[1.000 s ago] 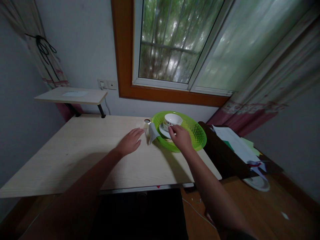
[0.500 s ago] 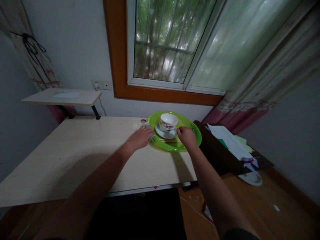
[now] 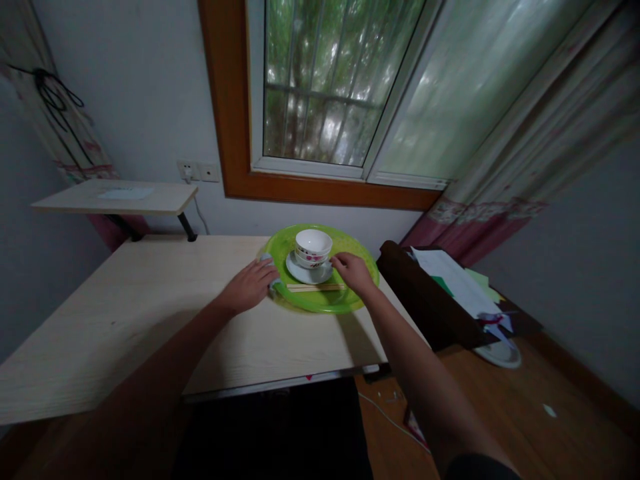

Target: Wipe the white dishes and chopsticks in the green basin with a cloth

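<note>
A green plastic basket [image 3: 330, 307] rests near the back of the table. Inside it, a stack of white bowls with a floral pattern [image 3: 313, 248] stands on a white plate [image 3: 300, 272], and pale chopsticks [image 3: 315, 288] lie in front of the plate. My left hand [image 3: 250, 283] is over a pale grey cloth [image 3: 268, 259] at the basket's left rim, fingers on the cloth. My right hand [image 3: 353, 272] is inside the basket with curled fingers, close by the right edge of the plate and bowls. What its fingertips hold, if anything, is hidden.
A small raised shelf [image 3: 117, 197] with a paper on it stands at the table's back left. Right of the table, a dark brown piece of furniture [image 3: 425, 303] bears papers [image 3: 450, 280]. The window [image 3: 325, 100] is behind the table.
The basket has shifted left along the table with its bowls, plate and chopsticks. Both my hands and the cloth have moved left with it. The view has turned slightly.
</note>
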